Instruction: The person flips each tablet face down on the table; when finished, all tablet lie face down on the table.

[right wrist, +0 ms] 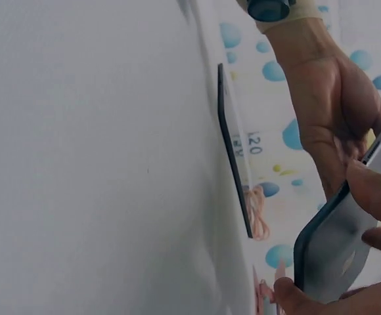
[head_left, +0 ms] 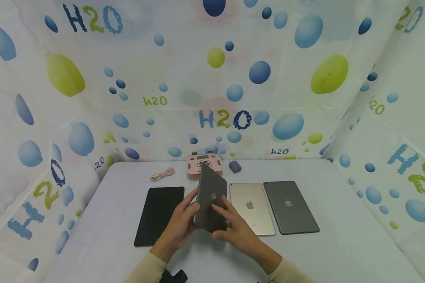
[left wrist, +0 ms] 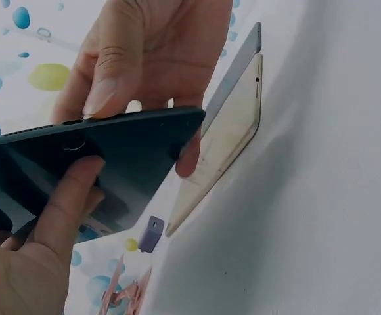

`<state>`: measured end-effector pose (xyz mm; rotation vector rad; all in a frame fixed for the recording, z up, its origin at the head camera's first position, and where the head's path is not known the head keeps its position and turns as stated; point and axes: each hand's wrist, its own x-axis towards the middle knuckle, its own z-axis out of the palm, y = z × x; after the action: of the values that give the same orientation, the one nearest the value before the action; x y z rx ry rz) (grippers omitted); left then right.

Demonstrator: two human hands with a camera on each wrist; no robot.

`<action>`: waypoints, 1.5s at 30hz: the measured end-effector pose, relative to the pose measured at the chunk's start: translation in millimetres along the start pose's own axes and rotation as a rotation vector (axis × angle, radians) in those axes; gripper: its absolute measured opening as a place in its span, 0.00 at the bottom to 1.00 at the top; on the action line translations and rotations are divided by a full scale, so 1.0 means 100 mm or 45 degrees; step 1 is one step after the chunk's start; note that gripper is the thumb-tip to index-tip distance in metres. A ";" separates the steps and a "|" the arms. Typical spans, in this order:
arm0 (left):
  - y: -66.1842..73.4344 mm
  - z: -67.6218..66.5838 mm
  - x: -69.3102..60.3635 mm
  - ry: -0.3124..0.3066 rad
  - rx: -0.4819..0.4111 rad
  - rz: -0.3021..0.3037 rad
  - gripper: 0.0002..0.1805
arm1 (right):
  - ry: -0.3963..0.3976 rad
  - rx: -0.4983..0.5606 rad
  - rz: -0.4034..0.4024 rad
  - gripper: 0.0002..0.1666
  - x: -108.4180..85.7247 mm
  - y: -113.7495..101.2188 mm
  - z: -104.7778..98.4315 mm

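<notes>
A dark grey tablet (head_left: 210, 200) is held tilted above the table, its logo side facing the head view. My left hand (head_left: 180, 222) grips its left edge; in the left wrist view, fingers of the left hand (left wrist: 39, 262) lie against the black screen (left wrist: 128, 177) near the round button. My right hand (head_left: 241, 234) holds it with the thumb at the lower edge and spread fingers on the back. The right wrist view has the right hand (right wrist: 378, 203) on the tablet (right wrist: 335, 243), with the left hand (right wrist: 341, 111) beyond.
A black tablet (head_left: 159, 216) lies left, a gold tablet (head_left: 251, 208) and another grey tablet (head_left: 292, 208) right. Behind are a coiled pink cable (head_left: 162, 174), a pink case (head_left: 204, 164) and a dark charger (head_left: 235, 167). A black object (head_left: 173, 277) sits at the front edge.
</notes>
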<state>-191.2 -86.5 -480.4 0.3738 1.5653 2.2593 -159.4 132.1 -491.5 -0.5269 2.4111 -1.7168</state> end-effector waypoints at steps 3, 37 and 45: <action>0.01 -0.04 -0.02 0.048 -0.009 -0.001 0.33 | 0.056 0.011 0.065 0.49 0.00 0.03 -0.05; -0.10 -0.17 -0.07 0.480 0.548 -0.127 0.27 | 0.095 -0.196 0.114 0.55 0.04 0.13 -0.15; -0.18 -0.20 -0.08 0.449 0.699 -0.155 0.27 | 0.056 -0.267 0.119 0.51 -0.01 0.21 -0.14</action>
<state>-189.5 -100.6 -504.5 0.0083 2.3205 1.8435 -166.8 150.9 -506.9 -0.3966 2.6186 -1.4629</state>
